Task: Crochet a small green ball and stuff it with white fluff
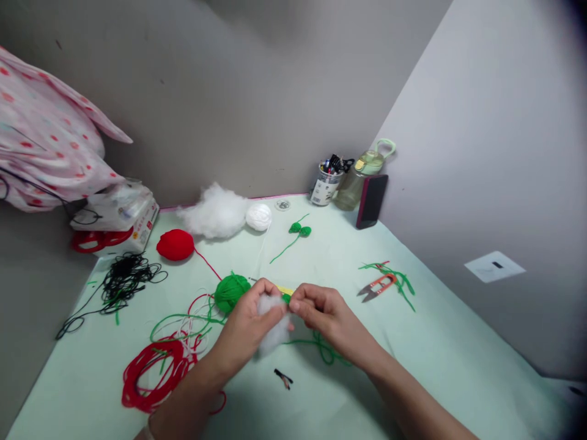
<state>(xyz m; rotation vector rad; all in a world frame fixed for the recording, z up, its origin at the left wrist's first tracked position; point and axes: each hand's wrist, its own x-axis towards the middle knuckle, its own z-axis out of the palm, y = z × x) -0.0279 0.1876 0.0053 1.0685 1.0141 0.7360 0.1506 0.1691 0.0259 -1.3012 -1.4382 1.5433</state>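
Note:
My left hand [254,321] is closed around a tuft of white fiber stuffing [271,327], which hangs below the fingers. Close against it, my right hand [323,311] pinches at a small green crocheted piece [286,298], mostly hidden by the fingertips. Behind the hands a yellow-handled crochet hook [285,289] lies on the table, partly covered. Loose green yarn [323,349] trails under my right hand. A ball of green yarn [232,292] rests just left of my left hand.
At the back are stuffing [215,211], white yarn [259,217], red yarn [175,244] and two joined green pieces [300,230]. Thread snips [376,287] lie right, a red yarn coil [153,374] left. A pen cup [325,184], bottle [355,183] and phone [372,201] stand in the corner.

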